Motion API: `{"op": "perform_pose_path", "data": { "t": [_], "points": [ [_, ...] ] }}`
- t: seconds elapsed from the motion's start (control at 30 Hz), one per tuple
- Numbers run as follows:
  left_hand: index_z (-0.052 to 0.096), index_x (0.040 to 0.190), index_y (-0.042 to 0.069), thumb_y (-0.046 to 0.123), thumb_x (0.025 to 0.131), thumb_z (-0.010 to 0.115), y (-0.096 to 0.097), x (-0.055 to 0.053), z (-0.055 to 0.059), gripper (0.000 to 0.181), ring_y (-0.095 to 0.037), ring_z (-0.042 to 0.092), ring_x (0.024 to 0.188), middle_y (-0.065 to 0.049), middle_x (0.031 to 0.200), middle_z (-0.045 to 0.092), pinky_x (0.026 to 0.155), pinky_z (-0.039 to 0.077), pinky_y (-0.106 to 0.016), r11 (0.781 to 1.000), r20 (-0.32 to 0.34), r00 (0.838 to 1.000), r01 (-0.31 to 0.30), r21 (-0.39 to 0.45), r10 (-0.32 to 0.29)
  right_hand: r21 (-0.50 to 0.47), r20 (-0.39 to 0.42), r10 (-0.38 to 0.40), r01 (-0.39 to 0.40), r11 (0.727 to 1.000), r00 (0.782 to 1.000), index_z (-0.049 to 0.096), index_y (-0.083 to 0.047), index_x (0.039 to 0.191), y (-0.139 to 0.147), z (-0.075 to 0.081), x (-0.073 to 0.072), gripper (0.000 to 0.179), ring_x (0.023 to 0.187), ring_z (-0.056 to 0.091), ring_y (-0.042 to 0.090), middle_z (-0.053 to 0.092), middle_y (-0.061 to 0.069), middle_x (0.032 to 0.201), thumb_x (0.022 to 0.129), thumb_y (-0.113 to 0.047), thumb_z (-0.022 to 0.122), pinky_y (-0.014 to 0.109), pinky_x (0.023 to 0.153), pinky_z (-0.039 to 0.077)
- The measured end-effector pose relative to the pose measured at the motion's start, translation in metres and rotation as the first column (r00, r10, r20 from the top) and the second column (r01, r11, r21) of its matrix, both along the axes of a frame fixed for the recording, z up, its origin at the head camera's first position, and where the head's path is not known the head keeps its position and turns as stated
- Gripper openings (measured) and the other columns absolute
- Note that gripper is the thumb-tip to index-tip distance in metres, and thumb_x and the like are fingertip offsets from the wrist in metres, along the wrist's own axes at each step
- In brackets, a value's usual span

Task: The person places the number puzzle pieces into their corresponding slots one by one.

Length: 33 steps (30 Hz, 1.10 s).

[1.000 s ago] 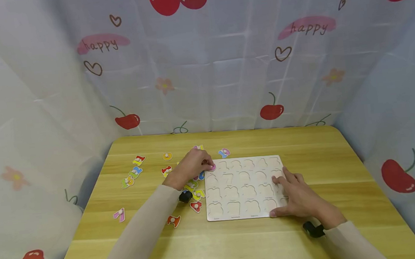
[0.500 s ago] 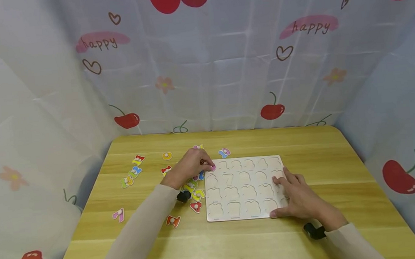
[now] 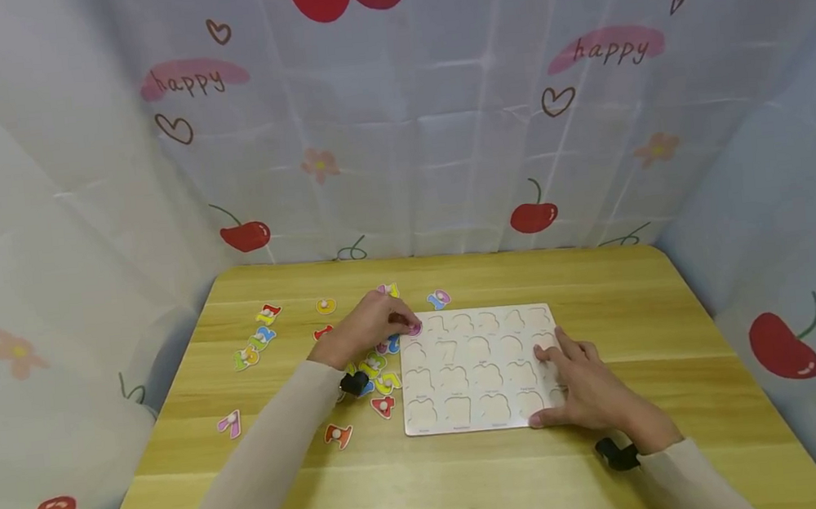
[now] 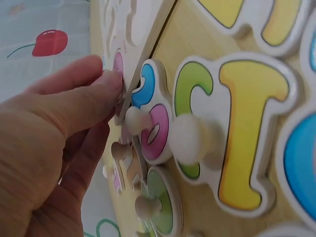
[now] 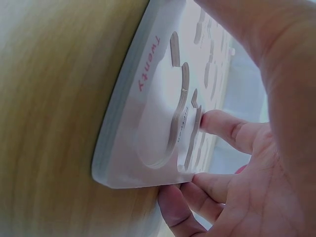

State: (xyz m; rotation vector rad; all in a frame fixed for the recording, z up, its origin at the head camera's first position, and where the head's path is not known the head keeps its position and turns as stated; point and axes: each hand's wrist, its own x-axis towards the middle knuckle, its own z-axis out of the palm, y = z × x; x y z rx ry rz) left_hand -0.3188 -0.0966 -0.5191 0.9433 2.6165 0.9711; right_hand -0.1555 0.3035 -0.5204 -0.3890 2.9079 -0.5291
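A pale wooden puzzle board (image 3: 412, 430) with rows of number-shaped recesses lies on the table. At its far left corner my left hand (image 3: 363, 324) pinches a small purple-pink puzzle piece (image 3: 415, 330) between thumb and fingertips. In the left wrist view the fingers cover most of this piece (image 4: 118, 64), which is right at the board's surface. My right hand (image 3: 588, 380) spreads across the board's near right corner, thumb at the front edge and index fingertip on the surface. The right wrist view shows the other fingers against the side edge, near the printed word "Twenty" (image 5: 149, 64).
Several number pieces with knobs crowd left of the board, among them a green and yellow one (image 4: 247, 128) and a red one (image 3: 382, 407). Others lie farther left, such as a pink piece (image 3: 230, 423). A blue and pink piece (image 3: 438, 299) sits behind the board.
The left forearm and wrist have shifted slightly left, while the fingertips stay on the piece at the same corner. The right hand and the board hold their places; the head view drifts slightly.
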Motion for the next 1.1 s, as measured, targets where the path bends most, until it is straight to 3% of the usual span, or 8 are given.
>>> {"op": "perform_pose_path", "data": {
  "t": [0.17,0.27,0.4,0.53,0.67,0.9,1.1],
  "points": [
    [0.091,0.125,0.015,0.015,0.108,0.085,-0.012,0.002,0.002,0.017,-0.009,0.069,0.087,0.001,0.12,0.089,0.083,0.061,-0.026,0.999,-0.009,0.999,-0.044,0.009,0.044,-0.004,-0.002,0.0,0.0,1.0,1.0,0.059,-0.003,0.166,0.0,0.001,0.0,0.124,0.155,0.042,0.07,0.022,0.045,0.185,0.073,-0.071,0.105,0.081,0.117,0.051],
    [0.09,0.126,0.014,0.016,0.109,0.085,-0.021,0.006,0.004,0.018,-0.013,0.071,0.099,0.0,0.121,0.089,0.093,0.062,-0.033,0.996,-0.049,0.995,-0.087,-0.001,0.087,-0.009,0.002,-0.005,0.005,1.0,1.0,0.059,-0.003,0.167,0.0,0.001,-0.001,0.125,0.156,0.041,0.07,0.022,0.044,0.186,0.073,-0.071,0.105,0.081,0.118,0.051],
    [0.089,0.128,0.011,0.015,0.11,0.083,-0.035,0.013,0.007,0.019,-0.025,0.078,0.115,-0.005,0.127,0.087,0.108,0.066,-0.048,0.992,-0.046,0.991,-0.122,0.011,0.123,-0.012,0.001,-0.006,0.006,1.0,1.0,0.059,-0.003,0.166,0.002,0.0,0.0,0.124,0.156,0.04,0.07,0.022,0.044,0.185,0.073,-0.072,0.104,0.082,0.118,0.051],
    [0.088,0.132,0.011,0.016,0.111,0.082,-0.046,0.021,0.008,0.022,-0.03,0.078,0.129,-0.006,0.134,0.085,0.117,0.063,-0.054,0.987,-0.061,0.985,-0.162,-0.003,0.162,-0.016,-0.004,-0.003,0.003,1.0,1.0,0.059,-0.003,0.167,0.002,0.0,0.001,0.125,0.156,0.041,0.069,0.022,0.044,0.185,0.073,-0.072,0.104,0.081,0.118,0.051],
    [0.087,0.133,0.012,0.019,0.111,0.082,-0.055,0.025,0.006,0.024,-0.032,0.077,0.13,-0.007,0.136,0.084,0.116,0.063,-0.056,0.98,-0.099,0.975,-0.199,-0.016,0.196,-0.017,-0.012,-0.004,0.004,1.0,1.0,0.059,-0.003,0.167,0.003,-0.002,0.001,0.124,0.155,0.041,0.068,0.022,0.044,0.186,0.074,-0.07,0.105,0.08,0.118,0.051],
    [0.084,0.14,0.014,0.023,0.109,0.085,-0.069,0.031,0.003,0.032,-0.034,0.075,0.128,-0.009,0.14,0.081,0.109,0.066,-0.054,0.959,-0.108,0.954,-0.283,-0.023,0.279,-0.015,0.002,-0.008,0.008,1.0,1.0,0.059,-0.004,0.167,0.005,-0.003,0.001,0.124,0.156,0.04,0.069,0.021,0.043,0.186,0.074,-0.072,0.104,0.081,0.118,0.05],
    [0.083,0.142,0.011,0.021,0.108,0.086,-0.097,0.035,-0.001,0.035,-0.037,0.077,0.131,-0.011,0.141,0.08,0.113,0.065,-0.059,0.943,-0.143,0.934,-0.332,-0.001,0.328,-0.019,0.011,-0.014,0.014,1.0,1.0,0.058,-0.005,0.169,0.003,-0.005,0.002,0.125,0.158,0.04,0.067,0.02,0.042,0.187,0.074,-0.073,0.103,0.081,0.119,0.05]
  ]
}}
